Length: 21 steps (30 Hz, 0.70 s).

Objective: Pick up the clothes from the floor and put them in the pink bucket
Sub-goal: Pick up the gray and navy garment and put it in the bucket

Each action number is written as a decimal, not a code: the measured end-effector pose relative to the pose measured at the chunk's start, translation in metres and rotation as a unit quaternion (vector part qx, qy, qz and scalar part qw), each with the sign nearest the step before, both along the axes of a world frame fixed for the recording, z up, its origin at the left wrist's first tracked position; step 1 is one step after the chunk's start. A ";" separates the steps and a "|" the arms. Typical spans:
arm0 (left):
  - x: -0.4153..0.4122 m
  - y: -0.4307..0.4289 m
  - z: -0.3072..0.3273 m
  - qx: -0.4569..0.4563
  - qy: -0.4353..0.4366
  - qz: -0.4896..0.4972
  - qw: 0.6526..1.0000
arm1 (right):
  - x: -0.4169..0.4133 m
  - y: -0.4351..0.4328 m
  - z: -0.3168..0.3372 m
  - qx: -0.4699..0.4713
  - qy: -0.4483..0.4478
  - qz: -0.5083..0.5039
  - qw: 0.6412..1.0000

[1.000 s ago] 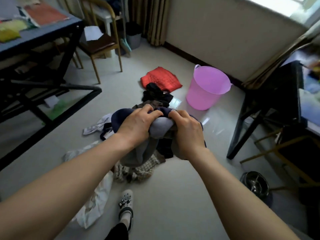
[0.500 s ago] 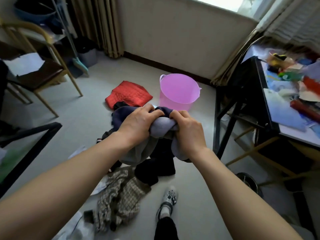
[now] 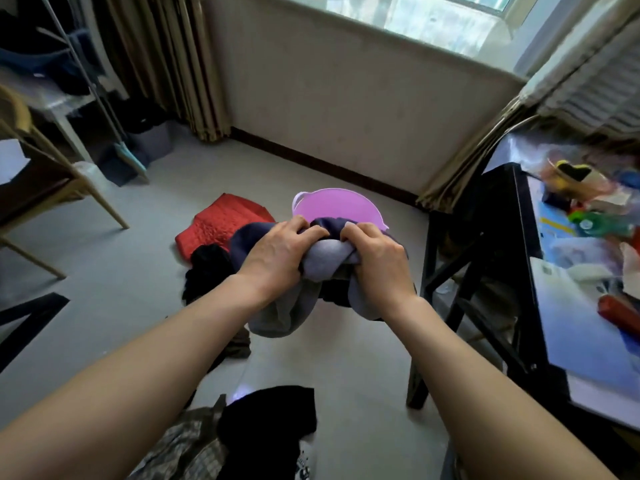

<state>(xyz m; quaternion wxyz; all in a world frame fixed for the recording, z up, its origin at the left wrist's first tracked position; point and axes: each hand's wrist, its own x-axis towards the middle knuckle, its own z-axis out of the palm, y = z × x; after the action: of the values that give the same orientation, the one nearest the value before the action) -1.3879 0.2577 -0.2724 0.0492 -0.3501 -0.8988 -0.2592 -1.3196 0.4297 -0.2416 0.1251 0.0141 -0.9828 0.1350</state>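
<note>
The left hand (image 3: 277, 252) and the right hand (image 3: 375, 261) are both clenched tight into one bundle of clothes (image 3: 325, 263), a grey garment wadded up with a navy one, its loose ends hanging below the wrists. The bundle is held in the air, in front of the pink bucket (image 3: 334, 206) and covering its near rim from this view; whether it is already over the opening or just short of it cannot be told.

This looks like the carrying step, close to its end. The next move calls for getting the bundle squarely above the bucket's mouth, then loosening both hands together so the dangling ends fall inside rather than drape over the rim.

The pale floor (image 3: 114, 278) fills most of the room and has more to collect: a red quilted garment (image 3: 221, 221) just left of the bucket, a black garment (image 3: 204, 268) touching its near edge, another black piece (image 3: 270, 417) nearer the feet, and a checked cloth (image 3: 187, 448) beside it. A black-framed desk (image 3: 575, 323) crowded with bright clutter stands to the right, close to the bucket. A wooden chair (image 3: 45, 188) is at the left. Curtains (image 3: 173, 64) hang in the far corner, and a window (image 3: 433, 15) runs above the plain wall.
</note>
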 end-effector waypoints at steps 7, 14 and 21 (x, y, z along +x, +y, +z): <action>-0.117 0.072 -0.010 0.021 0.007 -0.008 1.000 | -0.113 0.071 -0.013 -0.010 0.025 -0.014 1.000; -0.268 0.148 -0.047 0.013 -0.044 -0.011 0.999 | -0.259 0.141 -0.048 -0.027 0.004 -0.049 0.998; -0.375 0.215 -0.102 0.014 -0.110 -0.014 0.994 | -0.361 0.199 -0.104 -0.084 -0.010 -0.101 0.991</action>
<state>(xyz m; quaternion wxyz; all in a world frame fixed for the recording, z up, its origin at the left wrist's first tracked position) -1.7627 0.4732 -0.3747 -0.0489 -0.3313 -0.8900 -0.3094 -1.6809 0.6282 -0.3461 0.1295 -0.0967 -0.9656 0.2037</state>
